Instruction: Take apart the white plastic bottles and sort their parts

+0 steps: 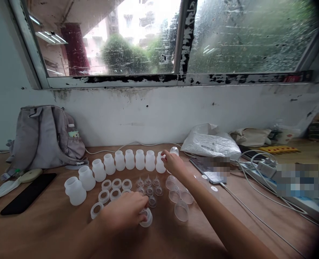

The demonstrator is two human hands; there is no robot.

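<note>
My left hand [131, 208] is closed, pinching a translucent screw ring [146, 218] just above the table; a clear part seems to sit inside it. My right hand [173, 162] reaches to the right end of a curved row of frosted baby bottles [129, 160]. Its bent fingers grip the mouth of an open bottle [160, 165]. Behind that hand, a bottle with a clear cap [174, 150] is partly hidden. Several loose screw rings [116, 183] lie by the left hand. Clear silicone teats [148, 181] stand grouped in the middle, with clear dome caps [181, 211] to their right.
On the left are a grey backpack [44, 136] and a black flat case [28, 194]. A plastic bag [212, 140] lies against the wall. A phone [208, 171] with a white cable [256, 216] and a power strip [302, 201] occupy the right side.
</note>
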